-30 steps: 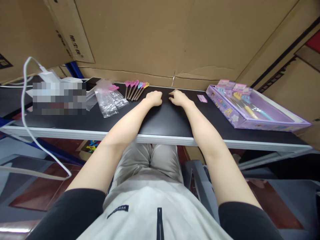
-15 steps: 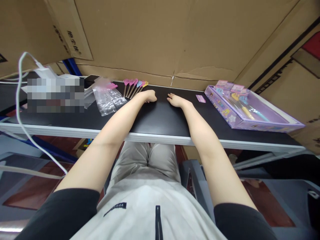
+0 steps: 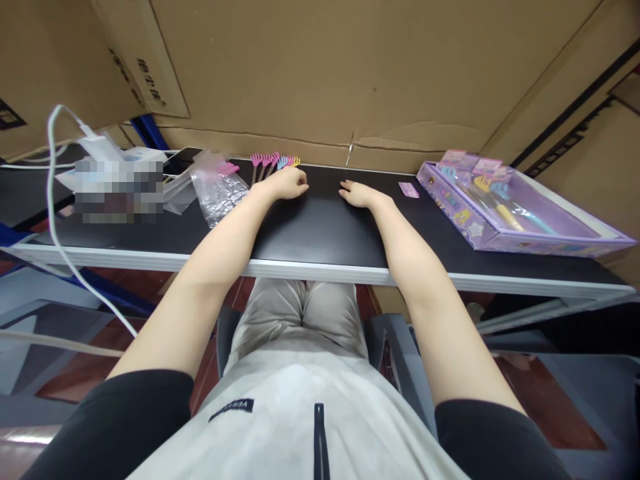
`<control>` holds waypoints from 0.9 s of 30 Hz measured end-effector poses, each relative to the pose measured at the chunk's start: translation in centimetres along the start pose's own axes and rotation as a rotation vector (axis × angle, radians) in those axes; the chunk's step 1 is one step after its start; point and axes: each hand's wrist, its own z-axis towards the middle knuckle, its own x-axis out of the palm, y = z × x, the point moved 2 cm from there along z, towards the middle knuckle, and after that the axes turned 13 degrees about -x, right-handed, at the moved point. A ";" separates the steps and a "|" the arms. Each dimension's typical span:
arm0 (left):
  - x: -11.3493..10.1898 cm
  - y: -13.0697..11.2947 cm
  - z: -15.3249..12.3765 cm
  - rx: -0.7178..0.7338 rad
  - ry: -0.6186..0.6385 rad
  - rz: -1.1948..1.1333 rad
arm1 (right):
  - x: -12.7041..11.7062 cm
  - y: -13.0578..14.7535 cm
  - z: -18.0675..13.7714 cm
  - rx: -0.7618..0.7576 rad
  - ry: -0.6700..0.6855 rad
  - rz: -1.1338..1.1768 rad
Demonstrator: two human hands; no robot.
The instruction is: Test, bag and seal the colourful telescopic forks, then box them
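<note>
My left hand [image 3: 289,184] is curled above the black tabletop [image 3: 320,233], beside a fanned row of back scratchers [image 3: 265,162] with pink, blue and yellow claw-shaped heads and brownish handles. It hides part of them. Whatever its fingers may hold is out of sight. To the right, my right hand [image 3: 356,193] rests palm down on the tabletop, fingers stretched out and holding nothing. A small pink card [image 3: 409,190] lies to the right of that hand.
At the right stands a purple display box [image 3: 500,230] with packaged scratchers inside. Clear plastic bags [image 3: 220,197] lie left of my left arm. A white cable [image 3: 51,173] loops down at the far left. Cardboard [image 3: 300,73] walls the table's back.
The view has shifted a little. My left hand has moved slightly left, nearer the back scratchers, and covers more of their handles. My right hand stays flat on the table.
</note>
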 end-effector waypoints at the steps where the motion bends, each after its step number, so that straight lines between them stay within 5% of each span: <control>1: -0.1 0.7 0.3 -0.030 -0.036 0.008 | -0.1 0.0 -0.1 0.001 0.003 -0.004; 7: -0.6 3.1 0.6 -0.212 -0.175 0.015 | -0.6 0.9 -0.7 0.010 0.021 -0.027; 11: -0.7 3.1 0.1 -0.274 -0.144 0.048 | -0.7 1.2 -0.9 0.022 0.026 -0.029; 27: 0.7 3.2 1.1 -0.212 -0.052 0.134 | -0.8 1.3 -1.0 0.030 0.040 -0.031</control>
